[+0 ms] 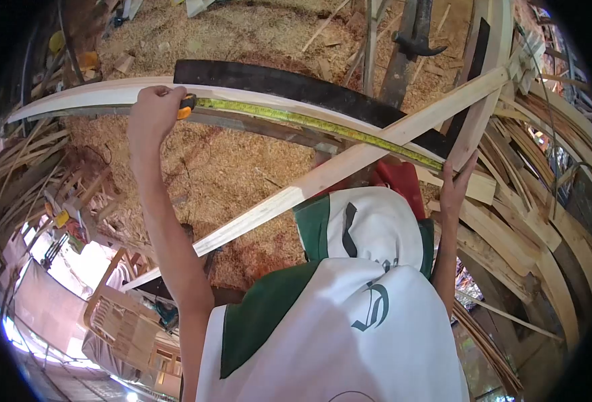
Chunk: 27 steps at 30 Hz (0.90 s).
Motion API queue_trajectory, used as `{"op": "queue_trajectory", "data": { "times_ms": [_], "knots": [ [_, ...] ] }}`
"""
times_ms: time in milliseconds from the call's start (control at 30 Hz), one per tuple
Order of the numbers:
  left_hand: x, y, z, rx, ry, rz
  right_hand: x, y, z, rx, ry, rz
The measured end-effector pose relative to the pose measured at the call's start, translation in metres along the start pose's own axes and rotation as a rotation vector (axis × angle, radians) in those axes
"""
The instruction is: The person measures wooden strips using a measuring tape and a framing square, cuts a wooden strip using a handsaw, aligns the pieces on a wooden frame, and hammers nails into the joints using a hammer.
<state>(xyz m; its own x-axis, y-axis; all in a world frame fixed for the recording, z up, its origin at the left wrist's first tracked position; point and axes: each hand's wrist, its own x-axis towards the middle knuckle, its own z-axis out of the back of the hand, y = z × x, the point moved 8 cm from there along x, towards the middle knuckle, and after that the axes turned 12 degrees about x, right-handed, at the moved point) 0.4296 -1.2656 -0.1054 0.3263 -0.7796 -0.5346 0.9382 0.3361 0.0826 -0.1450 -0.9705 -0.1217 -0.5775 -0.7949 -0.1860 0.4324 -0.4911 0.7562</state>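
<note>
My left hand (156,112) is closed around the orange and black case of a tape measure (187,107). Its yellow blade (309,124) is pulled out along a pale wooden board (249,94) and reaches down to the right. At the far end of the blade, my right hand (455,184) pinches the tape tip against the corner of a wooden frame; part of the grip is hidden. A dark, flat strip (282,80) lies along the far edge of the board. Another light wooden bar (349,161) slants across the work, with the blade crossing it.
A hammer (417,45) lies on a beam at the top. Wood shavings (222,174) cover the ground. Stacked planks (510,234) crowd the right side, and scrap strips (28,154) pile up on the left. A wooden chair-like frame (125,321) stands lower left.
</note>
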Motion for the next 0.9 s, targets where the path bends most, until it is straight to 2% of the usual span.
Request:
{"op": "queue_trajectory", "data": {
  "times_ms": [200, 300, 500, 567, 900],
  "knots": [
    [0.012, 0.005, -0.005, 0.034, -0.011, -0.026, 0.003, 0.0, 0.0, -0.04, -0.003, 0.014],
    [0.012, 0.0, -0.001, 0.021, -0.097, -0.11, 0.004, -0.002, 0.001, -0.037, -0.02, -0.017],
    [-0.002, -0.006, 0.005, 0.001, -0.044, -0.058, 0.005, -0.004, 0.002, -0.046, -0.016, 0.01],
    [0.001, -0.004, 0.002, -0.001, -0.038, -0.057, 0.005, -0.004, 0.002, 0.038, -0.016, -0.001],
    [0.01, 0.002, -0.003, -0.012, -0.071, -0.067, 0.001, 0.001, 0.002, 0.039, -0.079, -0.003]
  ]
}}
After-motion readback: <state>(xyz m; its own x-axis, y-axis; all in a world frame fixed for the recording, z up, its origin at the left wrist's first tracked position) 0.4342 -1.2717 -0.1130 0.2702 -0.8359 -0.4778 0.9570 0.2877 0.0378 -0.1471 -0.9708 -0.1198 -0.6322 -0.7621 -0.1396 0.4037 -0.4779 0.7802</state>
